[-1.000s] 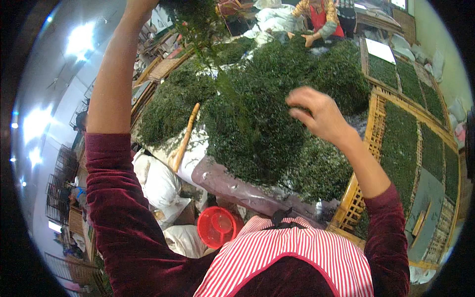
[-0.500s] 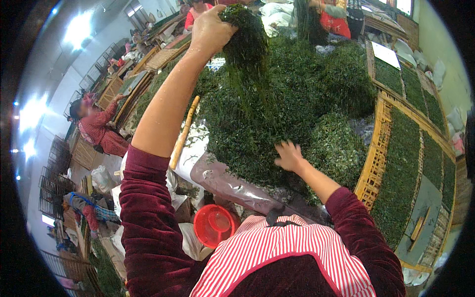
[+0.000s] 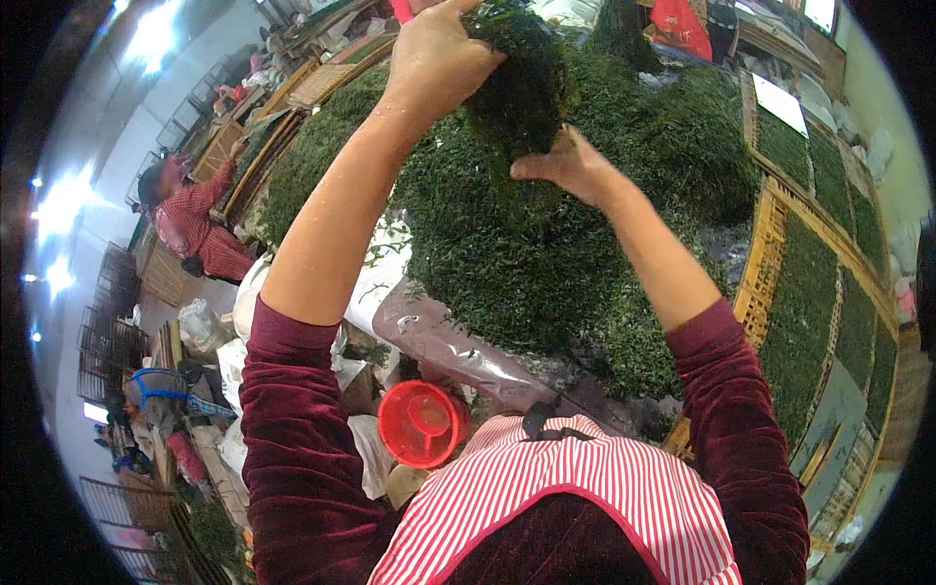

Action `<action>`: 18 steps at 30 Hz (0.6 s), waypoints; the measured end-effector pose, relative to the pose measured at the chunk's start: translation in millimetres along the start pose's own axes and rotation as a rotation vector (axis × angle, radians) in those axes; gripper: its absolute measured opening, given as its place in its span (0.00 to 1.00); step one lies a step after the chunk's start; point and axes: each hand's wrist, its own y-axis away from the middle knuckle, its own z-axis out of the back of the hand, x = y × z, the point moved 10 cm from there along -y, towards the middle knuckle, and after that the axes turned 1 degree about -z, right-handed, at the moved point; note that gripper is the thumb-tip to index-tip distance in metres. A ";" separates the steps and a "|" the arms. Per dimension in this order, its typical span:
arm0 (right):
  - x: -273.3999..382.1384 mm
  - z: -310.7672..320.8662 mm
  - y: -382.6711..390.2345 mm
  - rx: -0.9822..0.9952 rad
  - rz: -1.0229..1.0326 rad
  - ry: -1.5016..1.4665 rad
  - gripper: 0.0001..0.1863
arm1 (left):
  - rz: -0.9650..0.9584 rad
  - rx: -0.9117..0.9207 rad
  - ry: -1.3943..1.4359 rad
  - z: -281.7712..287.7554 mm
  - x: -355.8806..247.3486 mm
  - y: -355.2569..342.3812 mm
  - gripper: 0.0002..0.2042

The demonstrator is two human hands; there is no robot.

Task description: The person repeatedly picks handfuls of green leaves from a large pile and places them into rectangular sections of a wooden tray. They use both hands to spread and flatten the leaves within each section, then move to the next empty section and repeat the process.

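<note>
A red-and-white striped cloth apron with red edging fills the bottom centre of the frame, flanked by a maroon velvety left sleeve and a matching right sleeve. Just beyond the apron, left of centre, a round red plastic basin has a smaller round red shape inside it. White bulging sacks crowd its left side.

Next comes a glossy purplish-grey plastic sheet, running slantwise under the near edge of a broad mound of dark green, stringy plant matter that spreads across the centre.

Over the mound, in the upper centre, hangs a dark, wet-looking green clump of the same stringy stuff. The left hand is closed on the upper left side of this clump. The right hand is at the lower end of the clump, thumb and forefinger spread apart; its other fingers are hard to make out, and whether it grips any strands cannot be told.

Along the right of the frame, yellowish bamboo lattice frames lie beside flat dark green layers. A grey board rests at the lower right.

Farther off, a person in red clothing stands at the left, one arm extended toward stacked frames. Lower down on that side is a person in grey with blue straps. In the upper right, beyond the mound, a bright red garment shows.
</note>
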 end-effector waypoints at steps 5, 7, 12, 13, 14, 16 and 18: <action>-58.1 -62.6 24.4 0.258 -0.341 -0.612 0.19 | 0.268 0.095 -0.020 -24.4 81.0 10.9 0.20; -77.4 -65.9 45.0 0.271 -0.557 -0.648 0.17 | 0.445 0.176 0.060 -57.9 136.2 44.6 0.30; -126.8 -61.2 68.7 0.176 -0.925 -0.587 0.15 | 1.077 0.292 0.725 -175.6 236.7 212.2 0.44; -136.0 -62.8 66.7 0.155 -0.980 -0.583 0.14 | 1.101 0.287 0.668 -190.2 243.9 245.7 0.41; -143.1 -63.7 64.6 0.121 -1.026 -0.579 0.14 | 1.122 0.277 0.634 -202.7 247.8 277.7 0.39; -148.1 -63.7 61.1 0.058 -1.144 -0.564 0.13 | 1.142 0.405 0.781 -230.7 241.9 332.2 0.32; -129.8 -61.6 47.3 0.093 -1.133 -0.536 0.15 | 1.075 0.465 0.878 -236.1 229.0 367.2 0.26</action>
